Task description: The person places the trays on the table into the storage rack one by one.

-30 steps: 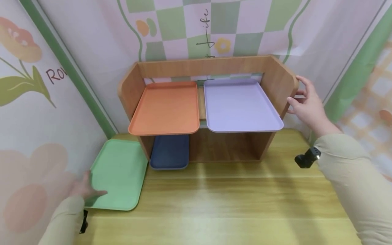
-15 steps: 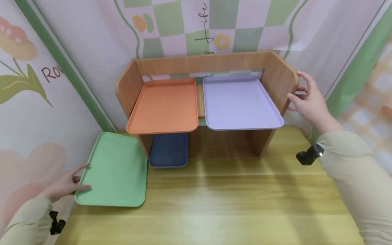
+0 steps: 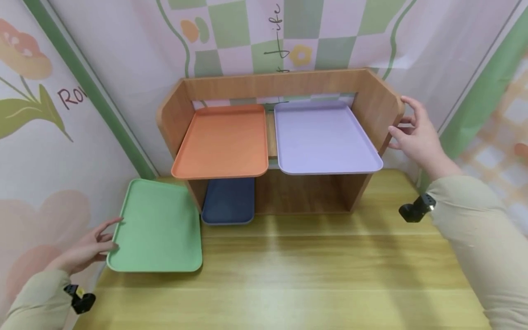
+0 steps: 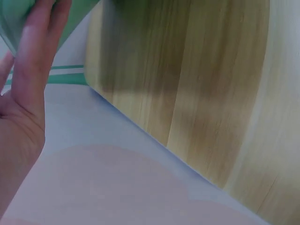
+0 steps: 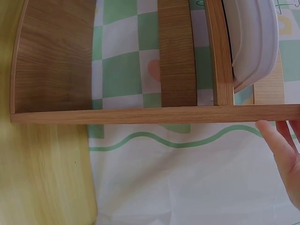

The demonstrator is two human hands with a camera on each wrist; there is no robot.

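Observation:
My left hand (image 3: 88, 245) holds the green tray (image 3: 158, 224) at its left edge, thumb on top and other fingers partly hidden below. In the left wrist view, long fingers (image 4: 33, 61) lie against the green tray's (image 4: 79, 14) underside, which is raised off the table. Fingertips of my right hand (image 3: 420, 140) touch the right side panel of the wooden shelf (image 3: 381, 119). In the right wrist view, the thumb (image 5: 276, 143) meets that panel's outer side; the other fingers are mostly cut off by the frame.
On the shelf's upper level lie an orange tray (image 3: 224, 142) at left and a lavender tray (image 3: 326, 140) at right, both jutting forward. A navy tray (image 3: 229, 201) sits in the lower left. A wood-grain table (image 3: 288, 275) runs in front; printed fabric walls surround it.
My left hand moved left off the green tray's surface to its left edge and raised the tray, shifting it slightly right lately. My right hand stays on the shelf panel.

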